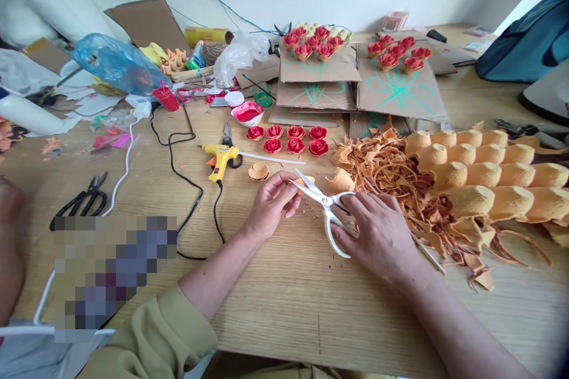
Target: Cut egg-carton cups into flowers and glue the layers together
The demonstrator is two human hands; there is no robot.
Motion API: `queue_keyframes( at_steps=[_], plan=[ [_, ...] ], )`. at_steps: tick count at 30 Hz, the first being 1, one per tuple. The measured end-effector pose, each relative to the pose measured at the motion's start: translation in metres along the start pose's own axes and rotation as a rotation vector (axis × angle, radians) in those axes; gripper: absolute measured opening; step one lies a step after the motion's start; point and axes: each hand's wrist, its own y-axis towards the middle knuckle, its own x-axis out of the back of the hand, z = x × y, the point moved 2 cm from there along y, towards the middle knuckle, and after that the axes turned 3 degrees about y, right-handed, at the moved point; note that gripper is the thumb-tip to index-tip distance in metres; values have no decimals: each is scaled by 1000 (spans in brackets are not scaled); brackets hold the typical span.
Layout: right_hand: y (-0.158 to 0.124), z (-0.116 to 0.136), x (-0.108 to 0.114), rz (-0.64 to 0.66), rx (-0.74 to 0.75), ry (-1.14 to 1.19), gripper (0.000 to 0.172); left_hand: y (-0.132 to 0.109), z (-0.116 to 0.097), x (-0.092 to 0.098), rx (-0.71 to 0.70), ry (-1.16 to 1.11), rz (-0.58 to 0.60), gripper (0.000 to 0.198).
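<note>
My left hand [273, 204] pinches a small orange piece of egg carton [306, 182] between thumb and fingers. White-handled scissors [328, 204] are in my right hand [377, 231], with thumb and fingers through the loops. Their blades are parted and lie at the carton piece; whether they touch it I cannot tell. An unpainted carton flower [258, 172] sits on the table left of my left hand. Beyond it stand several red-painted carton roses [295, 145] in two rows. A cut carton cup [341, 180] lies just past the scissors.
Orange carton scraps [391, 166] and a large egg carton [471, 172] fill the right. A yellow glue gun [219, 160] with a cord lies left, near black-handled scissors [84, 201]. A bowl of red paint [247, 113] and cardboard with roses [400, 89] stand behind. Another person's arm [9, 243] shows at far left.
</note>
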Motion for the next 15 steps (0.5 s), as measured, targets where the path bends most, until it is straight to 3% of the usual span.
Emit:
queue_keyframes(
  at_steps=[15],
  plan=[
    [-2,2,2,-26,-6,-25,25,0,2,5,-103,114,-17,19]
  ],
)
